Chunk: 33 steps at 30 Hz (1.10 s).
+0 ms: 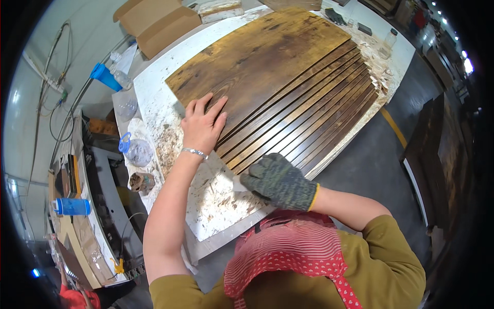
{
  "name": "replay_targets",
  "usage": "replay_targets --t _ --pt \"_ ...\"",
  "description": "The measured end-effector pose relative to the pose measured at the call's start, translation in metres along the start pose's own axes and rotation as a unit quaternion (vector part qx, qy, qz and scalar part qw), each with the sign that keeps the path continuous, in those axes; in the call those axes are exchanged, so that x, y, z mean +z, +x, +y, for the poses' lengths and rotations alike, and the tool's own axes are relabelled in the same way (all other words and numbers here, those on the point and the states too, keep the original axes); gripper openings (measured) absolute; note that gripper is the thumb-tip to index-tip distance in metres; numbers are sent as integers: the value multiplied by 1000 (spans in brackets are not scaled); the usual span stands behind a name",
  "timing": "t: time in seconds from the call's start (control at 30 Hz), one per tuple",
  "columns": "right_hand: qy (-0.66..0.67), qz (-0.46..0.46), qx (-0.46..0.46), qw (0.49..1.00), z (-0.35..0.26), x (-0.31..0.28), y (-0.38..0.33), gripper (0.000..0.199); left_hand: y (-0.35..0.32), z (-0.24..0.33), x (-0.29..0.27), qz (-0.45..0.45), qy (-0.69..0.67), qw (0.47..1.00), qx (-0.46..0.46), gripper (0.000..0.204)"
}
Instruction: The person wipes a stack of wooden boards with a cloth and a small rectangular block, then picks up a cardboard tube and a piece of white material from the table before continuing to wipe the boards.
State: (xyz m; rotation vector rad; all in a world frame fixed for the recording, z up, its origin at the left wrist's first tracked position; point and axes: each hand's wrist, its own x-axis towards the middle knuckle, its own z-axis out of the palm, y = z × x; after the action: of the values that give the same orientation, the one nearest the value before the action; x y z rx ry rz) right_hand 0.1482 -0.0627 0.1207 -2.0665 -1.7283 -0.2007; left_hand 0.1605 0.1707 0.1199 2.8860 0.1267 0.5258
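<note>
My bare left hand (203, 123) lies flat, fingers spread, on the near left corner of the top dark-stained wooden board (257, 56). That board tops a fanned stack of several like boards (319, 113) on the white worktable (154, 103). My right hand (278, 180), in a grey-green knit glove, is closed at the near ends of the boards; a small pale object shows at its left side, and I cannot tell what it is.
Clear plastic bottles with blue caps (135, 149) and a blue-capped bottle (110, 77) stand along the table's left edge. A cardboard box (157, 23) sits at the far left. Dried residue and wood chips cover the tabletop. A blue-lidded container (72, 206) rests on a lower bench.
</note>
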Motion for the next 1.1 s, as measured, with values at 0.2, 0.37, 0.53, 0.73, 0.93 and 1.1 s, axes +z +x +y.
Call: replay_targets --t 0.2,0.37,0.53,0.73,0.93,1.1 --pt "-2 -123 41 992 25 -20 -9 26 -6 -4 -2 -14 8 1000 -13 36" --pt "42 -64 -52 996 44 -4 -12 30 3 -1 -7 -10 11 1000 26 36" --pt "5 -31 -16 999 111 -43 -49 34 2 2 -14 -26 7 999 29 36" --pt "-79 -42 63 994 213 -99 -109 30 5 6 -21 -70 40 996 40 39" --pt "-122 -11 108 987 310 -144 -169 38 7 11 -22 -109 41 993 8 40" --pt "-199 -61 303 930 372 -181 -207 43 13 16 -26 -147 62 987 -6 41"
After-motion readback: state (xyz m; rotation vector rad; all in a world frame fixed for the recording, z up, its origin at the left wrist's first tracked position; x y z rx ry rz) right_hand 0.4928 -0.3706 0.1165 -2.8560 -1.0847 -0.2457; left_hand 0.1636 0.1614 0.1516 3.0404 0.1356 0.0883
